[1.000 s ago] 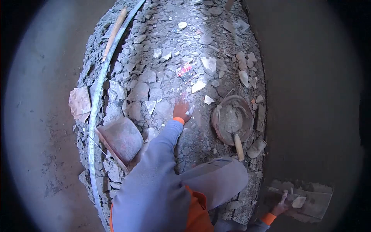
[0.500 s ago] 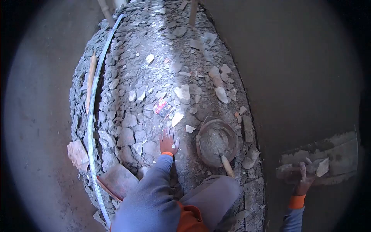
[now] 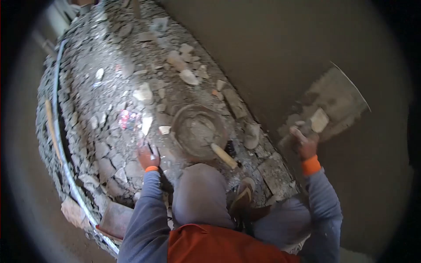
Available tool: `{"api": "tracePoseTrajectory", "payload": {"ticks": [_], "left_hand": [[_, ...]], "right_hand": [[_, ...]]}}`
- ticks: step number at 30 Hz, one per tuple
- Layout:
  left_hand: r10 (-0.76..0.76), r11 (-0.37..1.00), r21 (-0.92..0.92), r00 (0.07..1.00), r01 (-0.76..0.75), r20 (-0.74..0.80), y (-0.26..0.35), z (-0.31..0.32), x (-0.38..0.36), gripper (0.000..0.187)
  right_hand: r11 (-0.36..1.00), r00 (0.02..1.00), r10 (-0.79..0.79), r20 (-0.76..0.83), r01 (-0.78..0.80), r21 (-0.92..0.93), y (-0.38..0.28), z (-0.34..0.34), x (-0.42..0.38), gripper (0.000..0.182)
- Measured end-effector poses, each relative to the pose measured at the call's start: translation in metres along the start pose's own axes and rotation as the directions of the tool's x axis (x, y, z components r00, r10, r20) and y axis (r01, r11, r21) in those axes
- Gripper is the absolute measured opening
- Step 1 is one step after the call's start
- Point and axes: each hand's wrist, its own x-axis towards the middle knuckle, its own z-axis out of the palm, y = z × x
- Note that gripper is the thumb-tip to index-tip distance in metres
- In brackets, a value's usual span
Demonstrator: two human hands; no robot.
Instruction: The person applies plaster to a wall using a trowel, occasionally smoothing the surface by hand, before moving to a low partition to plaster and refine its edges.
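Observation:
My left hand (image 3: pixel 148 157) rests on the rubble-strewn ground with its fingers stretched out and nothing in it. To its right stands a round bucket (image 3: pixel 176 139) of grey mortar (image 3: pixel 199 131). A trowel's wooden handle (image 3: pixel 223 155) leans out over the bucket's near rim. At the right, my right hand (image 3: pixel 305 142) is wrapped round the grip of a wide plastering float (image 3: pixel 335 94). The float's broad, mortar-smeared blade lies against the smooth grey surface (image 3: pixel 280 52). A pale block (image 3: pixel 319 120) shows on the float beside my fingers.
Broken shards and a red-printed wrapper (image 3: pixel 128 119) litter the ground. Along the left run a long metal straightedge (image 3: pixel 66 160) and a wooden stick (image 3: pixel 51 127). A reddish pan (image 3: pixel 116 219) lies at lower left. A sandalled foot (image 3: pixel 244 193) rests near the bucket.
The view has swung to the right, so the bucket and rubble appear further left. My right hand and the float appear higher, with the float tilted differently. My left hand stays on the ground.

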Motion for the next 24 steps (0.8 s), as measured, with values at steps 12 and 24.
{"api": "tracePoseTrajectory", "payload": {"ticks": [12, 24], "left_hand": [[-0.181, 0.967, 0.190, 0.982, 0.170, 0.044, 0.002, 0.033, 0.028, 0.053], [-0.219, 0.956, 0.217, 0.972, 0.197, 0.081, 0.023, 0.009, 0.042, 0.054]], "right_hand": [[0.968, 0.975, 0.221, -0.009, -0.218, 0.127, 0.037, 0.048, 0.041, 0.024], [0.936, 0.978, 0.202, -0.057, -0.175, 0.306, 0.150, 0.149, 0.116, 0.024]]}}
